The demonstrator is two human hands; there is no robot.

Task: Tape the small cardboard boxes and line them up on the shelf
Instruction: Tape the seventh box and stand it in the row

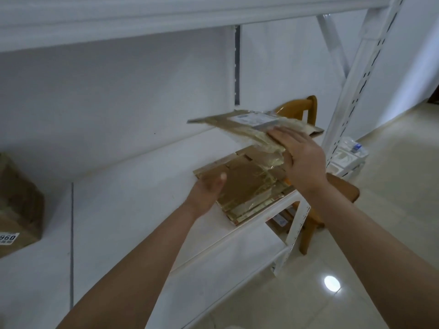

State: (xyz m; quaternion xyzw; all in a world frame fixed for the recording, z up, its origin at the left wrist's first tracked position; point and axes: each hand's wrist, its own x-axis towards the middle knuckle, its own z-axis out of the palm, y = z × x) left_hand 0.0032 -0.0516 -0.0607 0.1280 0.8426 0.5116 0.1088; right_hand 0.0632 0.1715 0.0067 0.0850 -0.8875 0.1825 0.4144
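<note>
A flattened cardboard box (240, 125) with shiny tape and a white label is lifted above the white shelf (133, 210), tilted. My right hand (299, 157) grips its near edge, fingers over the top. Below lies a stack of flattened, taped cardboard boxes (251, 193) at the shelf's right end. My left hand (209, 193) hovers at the stack's left edge, fingers relaxed and palm turned right, holding nothing. An assembled cardboard box (19, 207) with a white label stands on the shelf at the far left.
A wooden chair (308, 110) stands behind and right of the shelf end. White slotted shelf uprights (356, 91) rise on the right. A white packet (349, 155) lies on the tiled floor (356, 269). An upper shelf board (142, 17) hangs overhead.
</note>
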